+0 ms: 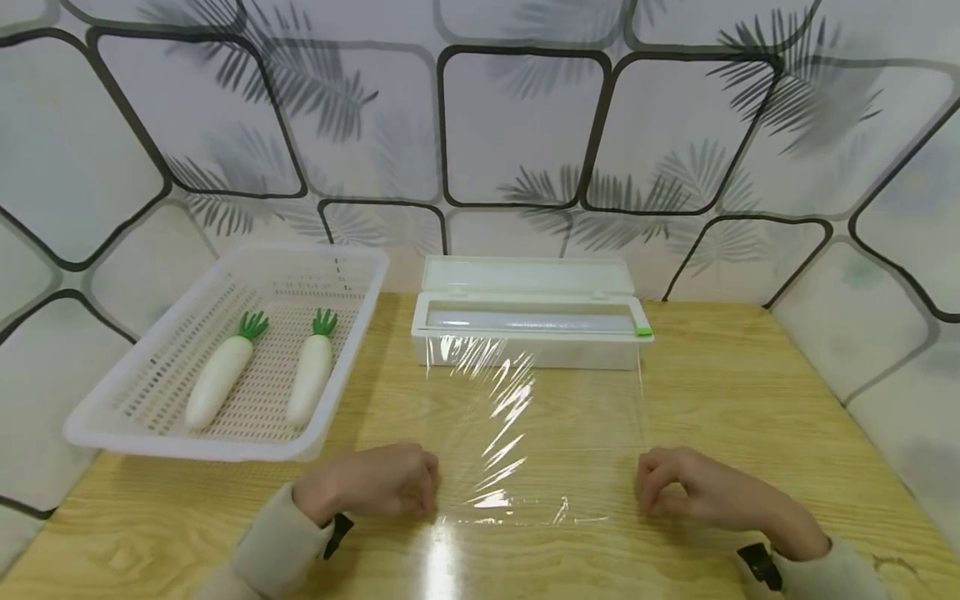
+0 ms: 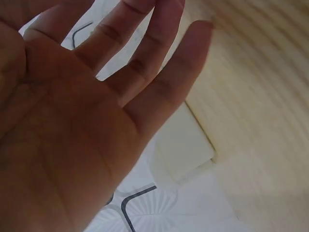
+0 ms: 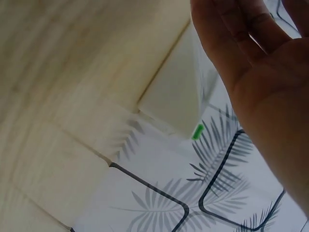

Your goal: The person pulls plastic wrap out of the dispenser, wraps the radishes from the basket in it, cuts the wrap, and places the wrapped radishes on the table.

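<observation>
A clear sheet of cling film [image 1: 555, 433] stretches from a white cling film dispenser [image 1: 525, 351] toward me, over the wooden table. Its near left corner is pinched by my left hand [image 1: 382, 482], and my right hand [image 1: 705, 487] pinches the near right one. The dispenser's lid [image 1: 528, 273] is raised, with the film roll [image 1: 532, 321] visible inside and a green slide cutter [image 1: 642, 332] at the right end. In the left wrist view the palm [image 2: 63, 130] and curved fingers fill the upper left. The right wrist view shows the right hand [image 3: 270, 92] beside the dispenser's end [image 3: 174, 92]; the fingertips are cut off.
On the left stands a white plastic basket [image 1: 225, 452] holding two white radishes, the left radish [image 1: 220, 382] and the right radish [image 1: 310, 379], both with green tops. A patterned wall covering [image 1: 517, 125] closes off the table's back. Light wood tabletop [image 1: 750, 400] extends to the right.
</observation>
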`<state>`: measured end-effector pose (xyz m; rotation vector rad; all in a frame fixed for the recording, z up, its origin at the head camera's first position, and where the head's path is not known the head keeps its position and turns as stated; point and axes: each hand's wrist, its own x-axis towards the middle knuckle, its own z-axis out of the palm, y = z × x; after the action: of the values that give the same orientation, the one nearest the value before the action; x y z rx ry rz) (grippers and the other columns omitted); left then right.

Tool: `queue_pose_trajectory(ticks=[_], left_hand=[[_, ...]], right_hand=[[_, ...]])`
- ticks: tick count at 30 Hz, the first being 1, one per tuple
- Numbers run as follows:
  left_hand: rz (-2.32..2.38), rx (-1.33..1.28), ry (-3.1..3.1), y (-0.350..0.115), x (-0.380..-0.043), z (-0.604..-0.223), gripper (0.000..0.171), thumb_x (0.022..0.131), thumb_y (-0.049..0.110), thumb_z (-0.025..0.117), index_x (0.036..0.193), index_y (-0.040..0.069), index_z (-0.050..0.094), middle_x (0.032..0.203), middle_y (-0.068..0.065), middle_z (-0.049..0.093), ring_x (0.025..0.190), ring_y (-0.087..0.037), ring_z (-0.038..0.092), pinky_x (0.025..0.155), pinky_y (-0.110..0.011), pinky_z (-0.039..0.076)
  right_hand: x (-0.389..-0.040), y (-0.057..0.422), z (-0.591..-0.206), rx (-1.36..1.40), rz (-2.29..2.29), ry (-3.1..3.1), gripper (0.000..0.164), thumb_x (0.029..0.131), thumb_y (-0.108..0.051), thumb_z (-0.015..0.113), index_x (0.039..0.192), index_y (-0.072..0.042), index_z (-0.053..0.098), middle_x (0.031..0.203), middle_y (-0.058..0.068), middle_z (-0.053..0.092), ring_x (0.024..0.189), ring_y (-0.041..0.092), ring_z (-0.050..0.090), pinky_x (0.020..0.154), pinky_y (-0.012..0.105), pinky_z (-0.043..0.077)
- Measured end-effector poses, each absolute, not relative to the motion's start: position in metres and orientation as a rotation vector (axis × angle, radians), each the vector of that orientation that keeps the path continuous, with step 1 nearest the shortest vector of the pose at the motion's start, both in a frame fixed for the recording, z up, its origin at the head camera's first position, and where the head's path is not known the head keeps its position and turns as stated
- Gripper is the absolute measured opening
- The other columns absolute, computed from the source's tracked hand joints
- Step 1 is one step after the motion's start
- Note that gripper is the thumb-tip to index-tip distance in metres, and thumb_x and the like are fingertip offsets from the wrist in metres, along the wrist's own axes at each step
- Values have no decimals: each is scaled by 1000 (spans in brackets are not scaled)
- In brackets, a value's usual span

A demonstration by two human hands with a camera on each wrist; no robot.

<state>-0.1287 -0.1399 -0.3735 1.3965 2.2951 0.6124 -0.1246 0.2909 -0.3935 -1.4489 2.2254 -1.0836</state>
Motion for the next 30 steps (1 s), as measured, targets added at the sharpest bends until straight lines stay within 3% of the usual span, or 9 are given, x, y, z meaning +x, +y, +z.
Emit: queue_pose_trajectory(ticks=[9, 20, 26, 30], left_hand=[[511, 1353, 2404, -137, -121, -378, 12, 87, 4, 77, 90, 14, 82, 87, 14, 64, 84, 1, 53, 76, -14, 49], [465, 1337, 2431, -147, -114, -377, 19, 87, 4, 76, 100, 16, 82, 96, 13, 61, 88, -1, 49, 74, -17, 48], [476, 1372, 2410, -150, -112, -378, 20, 87, 4, 76, 106, 11, 81, 93, 11, 61, 85, 2, 52, 75, -16, 49], [542, 1302, 2378, -152, -109, -378, 21, 86, 2, 76, 106, 9, 79, 92, 9, 66, 83, 3, 56, 75, -15, 51]], right_hand=[[-113, 290, -411, -1531, -917, 2504, 22, 85, 1, 77, 90, -20, 74, 93, -10, 61, 82, -1, 54, 64, 21, 51], [-101, 306, -423, -1404, -923, 2550, 22, 94, -5, 71, 114, -15, 73, 109, -5, 70, 96, 9, 66, 74, 25, 55], [-92, 305, -417, -1454, -851, 2602, 25, 89, -3, 75, 109, -18, 73, 109, -4, 69, 100, 11, 64, 76, 26, 56], [-88, 299, -411, -1527, -853, 2659, 26, 86, -1, 78, 106, -17, 73, 105, -4, 69, 96, 11, 65, 76, 19, 53]])
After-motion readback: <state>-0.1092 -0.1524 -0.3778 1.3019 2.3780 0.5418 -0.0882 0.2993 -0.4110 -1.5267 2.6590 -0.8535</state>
